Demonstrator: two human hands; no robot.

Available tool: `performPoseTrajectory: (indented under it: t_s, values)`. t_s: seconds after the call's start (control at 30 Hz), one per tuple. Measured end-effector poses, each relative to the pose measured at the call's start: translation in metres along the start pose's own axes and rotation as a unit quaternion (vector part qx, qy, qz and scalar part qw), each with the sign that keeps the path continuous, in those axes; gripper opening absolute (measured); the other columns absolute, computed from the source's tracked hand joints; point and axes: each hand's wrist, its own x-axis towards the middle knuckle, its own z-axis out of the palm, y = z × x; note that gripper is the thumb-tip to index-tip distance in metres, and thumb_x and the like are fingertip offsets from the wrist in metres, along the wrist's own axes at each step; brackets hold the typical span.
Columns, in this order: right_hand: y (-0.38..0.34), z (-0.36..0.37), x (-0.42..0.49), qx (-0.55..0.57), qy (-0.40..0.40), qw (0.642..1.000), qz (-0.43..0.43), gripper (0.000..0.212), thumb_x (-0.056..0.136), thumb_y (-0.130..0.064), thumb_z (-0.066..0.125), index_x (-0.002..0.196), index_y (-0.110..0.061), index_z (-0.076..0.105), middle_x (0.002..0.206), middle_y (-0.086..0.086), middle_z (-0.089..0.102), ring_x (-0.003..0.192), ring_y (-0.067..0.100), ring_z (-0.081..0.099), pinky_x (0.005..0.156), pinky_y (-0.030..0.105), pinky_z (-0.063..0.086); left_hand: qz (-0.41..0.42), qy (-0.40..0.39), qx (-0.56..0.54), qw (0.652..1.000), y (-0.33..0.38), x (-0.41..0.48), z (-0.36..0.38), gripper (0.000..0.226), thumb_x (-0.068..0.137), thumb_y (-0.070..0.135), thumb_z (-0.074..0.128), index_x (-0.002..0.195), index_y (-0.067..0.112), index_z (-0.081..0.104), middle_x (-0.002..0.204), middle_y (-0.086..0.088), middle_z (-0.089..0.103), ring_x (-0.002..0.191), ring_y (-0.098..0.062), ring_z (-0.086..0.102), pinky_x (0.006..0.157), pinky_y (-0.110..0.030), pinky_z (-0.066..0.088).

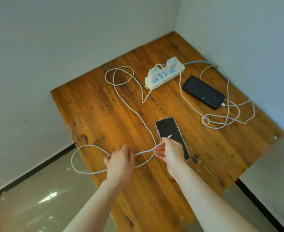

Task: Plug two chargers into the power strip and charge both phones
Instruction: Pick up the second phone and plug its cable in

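Note:
A white power strip [169, 76] lies at the back of the wooden table [104, 114], with two white chargers [154, 72] [171, 63] plugged into it. A black phone [204, 92] lies to its right with a white cable [228, 113] in its near end. A second phone [169, 129] in a clear case lies nearer, screen up. My right hand [168, 152] pinches the plug end of the other white cable [121, 97], its tip over that phone's screen. My left hand [120, 159] grips the same cable a little further back.
The table stands in a room corner with white walls behind and to the right. The left cable loops over the table's left edge [74, 158] above a tiled floor [37, 190]. The right cable lies in loose coils near the right edge.

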Motion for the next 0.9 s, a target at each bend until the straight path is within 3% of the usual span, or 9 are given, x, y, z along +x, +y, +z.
performPoseTrajectory:
  t_s: [0.07, 0.17, 0.2, 0.27, 0.33, 0.5, 0.57, 0.73, 0.9]
  values:
    - [0.008, -0.03, -0.001, -0.052, 0.047, 0.998, -0.008, 0.025, 0.098, -0.022, 0.049, 0.084, -0.008, 0.062, 0.071, 0.01, 0.061, 0.061, 0.016, 0.06, 0.059, 0.024, 0.053, 0.04, 0.003, -0.046, 0.998, 0.024, -0.005, 0.004, 0.02, 0.095, 0.021, 0.047, 0.111, 0.021, 0.06, 0.103, 0.003, 0.059, 0.102, -0.018, 0.055, 0.094, -0.036, 0.041]
    - [0.021, -0.069, 0.0, -0.16, 0.07, 0.983, -0.058, 0.031, 0.098, -0.022, 0.049, 0.085, 0.002, 0.063, 0.071, 0.014, 0.06, 0.062, 0.017, 0.057, 0.056, 0.029, 0.053, 0.076, -0.037, -0.121, 0.989, 0.066, -0.014, 0.021, 0.026, 0.096, 0.018, 0.049, 0.118, 0.016, 0.061, 0.112, 0.001, 0.062, 0.093, -0.01, 0.056, 0.072, -0.013, 0.046]
    - [0.024, -0.077, 0.001, -0.198, 0.076, 0.974, -0.078, 0.032, 0.097, -0.023, 0.05, 0.082, 0.002, 0.063, 0.073, 0.015, 0.061, 0.064, 0.018, 0.057, 0.057, 0.03, 0.053, 0.062, -0.052, -0.14, 0.987, 0.076, -0.016, 0.029, 0.027, 0.097, 0.018, 0.048, 0.12, 0.015, 0.061, 0.112, 0.0, 0.064, 0.09, -0.01, 0.058, 0.07, -0.012, 0.048]
    - [0.029, -0.094, 0.003, -0.267, 0.09, 0.953, -0.114, 0.031, 0.098, -0.026, 0.049, 0.077, -0.007, 0.061, 0.083, 0.01, 0.061, 0.064, 0.013, 0.056, 0.052, 0.017, 0.044, -0.001, -0.073, -0.177, 0.981, 0.096, -0.018, 0.045, 0.029, 0.096, 0.018, 0.05, 0.123, 0.012, 0.058, 0.109, -0.002, 0.064, 0.084, -0.01, 0.057, 0.065, -0.012, 0.049]
    - [0.029, -0.104, 0.008, -0.302, 0.07, 0.941, -0.136, 0.026, 0.098, -0.03, 0.048, 0.084, -0.012, 0.061, 0.094, 0.002, 0.059, 0.069, 0.009, 0.055, 0.053, 0.01, 0.037, -0.071, -0.06, -0.206, 0.974, 0.107, -0.019, 0.059, 0.03, 0.094, 0.018, 0.053, 0.122, 0.009, 0.054, 0.106, -0.005, 0.061, 0.081, -0.011, 0.055, 0.056, -0.012, 0.043]
    - [0.031, -0.109, 0.017, -0.283, 0.005, 0.95, -0.131, 0.028, 0.098, -0.035, 0.047, 0.103, -0.012, 0.064, 0.102, 0.0, 0.061, 0.08, 0.007, 0.056, 0.059, 0.009, 0.039, -0.195, -0.005, -0.277, 0.941, 0.116, -0.019, 0.071, 0.036, 0.092, 0.021, 0.057, 0.125, 0.009, 0.048, 0.11, -0.006, 0.057, 0.086, -0.016, 0.055, 0.069, -0.025, 0.047]
    - [0.031, -0.111, 0.018, -0.258, 0.0, 0.959, -0.118, 0.03, 0.098, -0.036, 0.047, 0.104, -0.012, 0.064, 0.101, 0.001, 0.064, 0.083, 0.01, 0.058, 0.061, 0.01, 0.041, -0.198, -0.005, -0.289, 0.937, 0.115, -0.02, 0.074, 0.036, 0.093, 0.023, 0.056, 0.125, 0.009, 0.05, 0.104, -0.003, 0.057, 0.085, -0.014, 0.054, 0.071, -0.025, 0.046]
    - [0.028, -0.118, 0.014, -0.219, -0.048, 0.971, -0.079, 0.032, 0.098, -0.035, 0.048, 0.091, -0.009, 0.065, 0.09, 0.007, 0.067, 0.081, 0.014, 0.061, 0.065, 0.017, 0.047, -0.19, -0.028, -0.305, 0.933, 0.112, -0.022, 0.066, 0.037, 0.096, 0.027, 0.052, 0.127, 0.009, 0.059, 0.122, -0.007, 0.063, 0.096, -0.017, 0.055, 0.079, -0.026, 0.043]
    - [0.014, -0.124, -0.006, -0.227, -0.08, 0.968, -0.076, 0.025, 0.099, -0.034, 0.045, 0.094, -0.018, 0.063, 0.09, -0.003, 0.064, 0.086, 0.012, 0.061, 0.075, 0.022, 0.049, -0.226, -0.074, -0.384, 0.892, 0.108, -0.033, 0.05, 0.032, 0.093, 0.03, 0.057, 0.116, 0.008, 0.065, 0.11, -0.008, 0.068, 0.101, -0.024, 0.065, 0.091, -0.037, 0.054]
